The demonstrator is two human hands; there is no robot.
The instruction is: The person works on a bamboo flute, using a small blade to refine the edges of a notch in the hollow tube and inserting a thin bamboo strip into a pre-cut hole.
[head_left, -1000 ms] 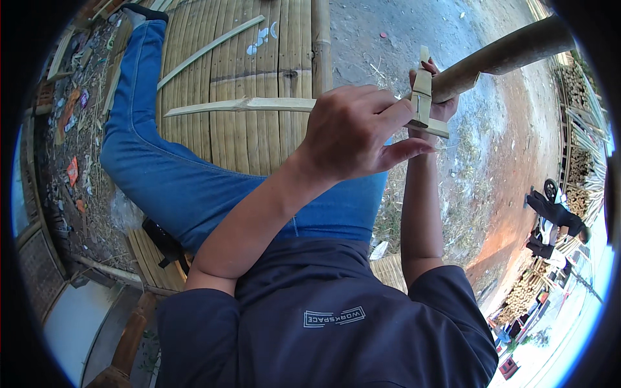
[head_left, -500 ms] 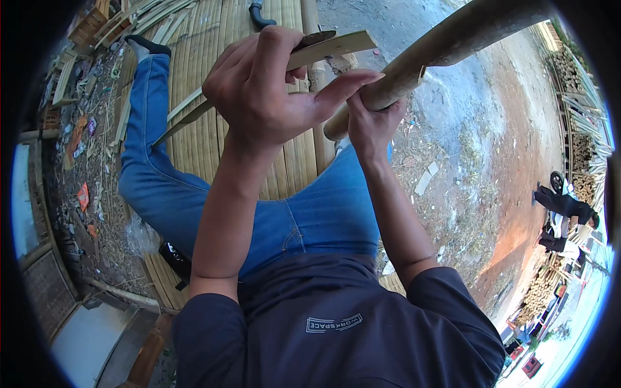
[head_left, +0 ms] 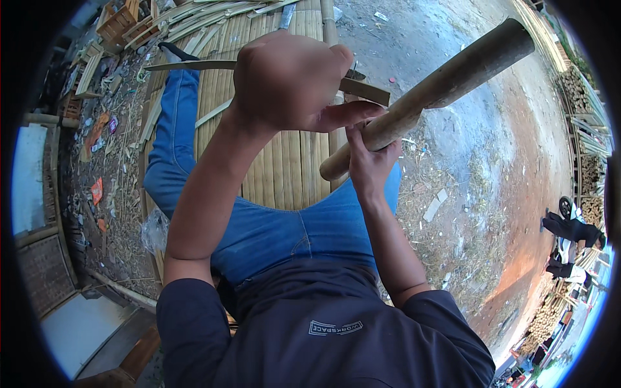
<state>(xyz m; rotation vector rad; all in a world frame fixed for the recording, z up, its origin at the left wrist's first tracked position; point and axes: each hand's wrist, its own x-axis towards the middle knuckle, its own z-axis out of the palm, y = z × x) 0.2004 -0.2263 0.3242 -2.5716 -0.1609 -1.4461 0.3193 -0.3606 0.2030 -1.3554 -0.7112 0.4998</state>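
My left hand [head_left: 284, 81] is closed, somewhat blurred, around a long flat strip [head_left: 194, 65]. The strip tapers to a point on the left, and its squared end sticks out to the right of the fist. A small dark piece [head_left: 354, 74] shows beside that end; I cannot tell whether it is a blade. My left thumb reaches to the bamboo pole. My right hand [head_left: 375, 161] is wrapped around this thick bamboo pole [head_left: 453, 77] near its lower end. The pole slants up to the right, with a notch or step along its lower side near the middle.
Between my denim-clad legs is a bamboo slat platform [head_left: 278, 168]. Loose bamboo strips [head_left: 213, 19] and a wooden crate [head_left: 118, 24] lie at the far left. Litter covers the ground on the left. People by a motorbike [head_left: 566, 236] and stacked poles [head_left: 576, 90] are at the right.
My left hand has turned, bringing the flat strip from a steep slant to nearly level on the left. The pole sits lower in view, and its far end now shows. My right hand keeps its grip.
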